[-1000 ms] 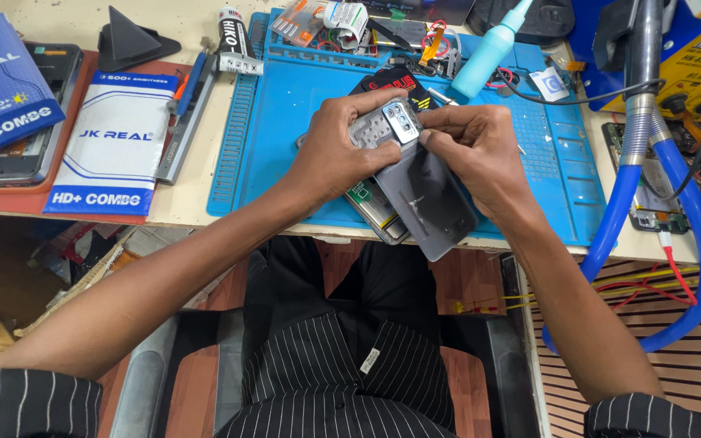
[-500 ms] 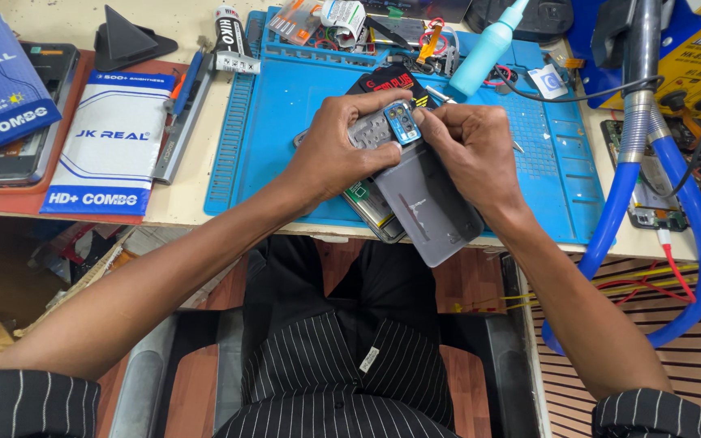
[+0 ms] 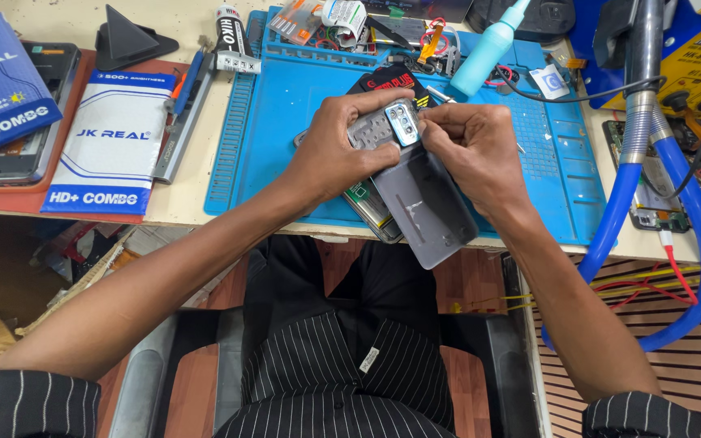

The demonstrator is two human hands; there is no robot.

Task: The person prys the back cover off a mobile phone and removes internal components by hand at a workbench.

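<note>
Seen from above: a pale workbench (image 3: pixel 204 16) crowded with gear. Largest on it, a blue work mat (image 3: pixel 285 146) with a ribbed left edge and small trays along its far side. To the right, a thick blue hose (image 3: pixel 699 243) looping down past the bench edge, topped by a ribbed metal neck (image 3: pixel 638 122). To the left, a white and blue flat box (image 3: pixel 111 150) lying on a reddish tray, beside a dark blue box (image 3: pixel 2 81) at the corner. Farther back, a black wedge-shaped stand (image 3: pixel 127 36), a black tube (image 3: pixel 230 32) and a light blue squeeze bottle (image 3: pixel 488 45) leaning over the mat's far edge. Nothing between the camera and the work; only the fingers hiding part of it.

Held above the mat's near edge: a grey phone back cover (image 3: pixel 427 207), inner face up, long axis running from far-left to near-right, camera end pointing away, lower end overhanging the bench toward the lap. Under it, partly hidden, a second phone (image 3: pixel 371 211) showing green parts.

Left hand (image 3: pixel 342 150) curled closed around the cover's upper left side, thumb across the top. Right hand (image 3: pixel 472 150) closed, fingertips pinched at the small blue camera frame (image 3: pixel 406 126) on the cover's far end. Cover lying between both palms, touching each.
</note>
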